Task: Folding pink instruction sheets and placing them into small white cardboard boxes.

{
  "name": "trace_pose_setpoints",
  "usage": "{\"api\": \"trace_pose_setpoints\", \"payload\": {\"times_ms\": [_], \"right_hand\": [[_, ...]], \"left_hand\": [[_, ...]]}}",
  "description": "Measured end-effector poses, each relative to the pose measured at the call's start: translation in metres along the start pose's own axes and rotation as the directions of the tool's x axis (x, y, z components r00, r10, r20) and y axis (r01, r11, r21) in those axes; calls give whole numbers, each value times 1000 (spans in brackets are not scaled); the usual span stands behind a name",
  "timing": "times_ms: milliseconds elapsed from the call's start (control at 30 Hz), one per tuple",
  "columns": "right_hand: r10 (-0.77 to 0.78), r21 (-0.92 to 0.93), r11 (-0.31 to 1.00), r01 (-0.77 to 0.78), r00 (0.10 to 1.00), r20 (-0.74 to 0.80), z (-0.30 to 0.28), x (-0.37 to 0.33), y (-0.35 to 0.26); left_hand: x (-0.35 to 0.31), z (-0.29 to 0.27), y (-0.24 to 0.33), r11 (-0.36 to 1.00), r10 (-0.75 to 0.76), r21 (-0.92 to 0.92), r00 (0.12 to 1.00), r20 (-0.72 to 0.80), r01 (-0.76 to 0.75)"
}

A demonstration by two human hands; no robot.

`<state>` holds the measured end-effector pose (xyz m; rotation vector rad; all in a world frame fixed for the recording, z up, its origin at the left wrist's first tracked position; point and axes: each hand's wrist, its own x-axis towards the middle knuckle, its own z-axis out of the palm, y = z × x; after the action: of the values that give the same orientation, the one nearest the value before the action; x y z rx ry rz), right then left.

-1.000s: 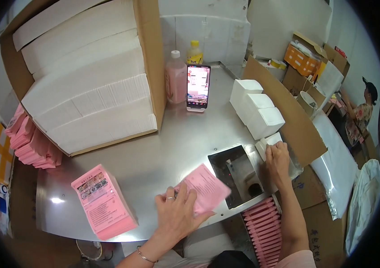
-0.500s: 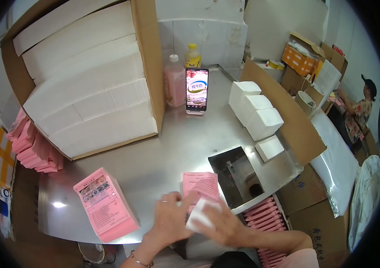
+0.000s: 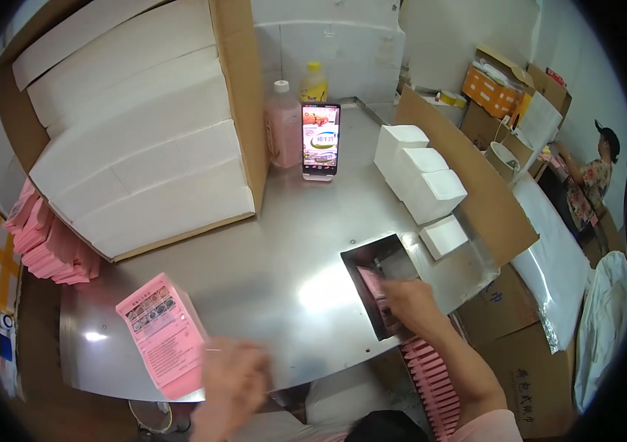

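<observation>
My right hand [image 3: 411, 303] is over the dark rectangular opening in the metal table. Its fingers are closed on a pink printed packet [image 3: 371, 282], which slants down inside the opening, partly hidden by the hand. Smeared by motion, my left hand [image 3: 236, 376] is at the table's front edge, beside the lower right corner of a stack of pink printed sleeves [image 3: 157, 331]. How its fingers are set does not show.
A large carton of white paper stacks [image 3: 144, 147] fills the back left. A phone [image 3: 321, 140] stands before two bottles. White napkin blocks [image 3: 420, 173] line the right side by a cardboard flap [image 3: 468, 177]. Pink packets [image 3: 431, 383] sit in a row below. Another person [image 3: 593, 177] sits far right.
My right hand has moved right, from the table front to the opening, with the pink packet. My left hand has let go of that packet and moved left toward the stack.
</observation>
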<state>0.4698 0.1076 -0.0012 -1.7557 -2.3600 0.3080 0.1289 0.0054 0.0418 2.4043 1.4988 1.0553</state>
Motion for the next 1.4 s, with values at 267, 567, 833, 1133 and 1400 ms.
{"api": "trace_pose_setpoints", "payload": {"times_ms": [267,567,833,1133,1400], "right_hand": [[-15,-329,906,-266,757,-653,-26,8,88],[11,-142,976,-164,691,-723,-22,26,95],[-401,-160,902,402,638,-657,-5,-7,-28],[-437,-254,888,383,876,-207,13,19,-119],[-52,-264,949,-173,739,-672,-23,17,-9]], "left_hand": [[-34,-68,-66,811,-433,404,899,-72,423],[25,31,-8,999,-46,16,996,71,45],[32,89,26,985,149,-104,977,151,-134],[46,100,35,989,-133,73,990,43,129],[34,88,30,948,-132,305,983,131,87]]}}
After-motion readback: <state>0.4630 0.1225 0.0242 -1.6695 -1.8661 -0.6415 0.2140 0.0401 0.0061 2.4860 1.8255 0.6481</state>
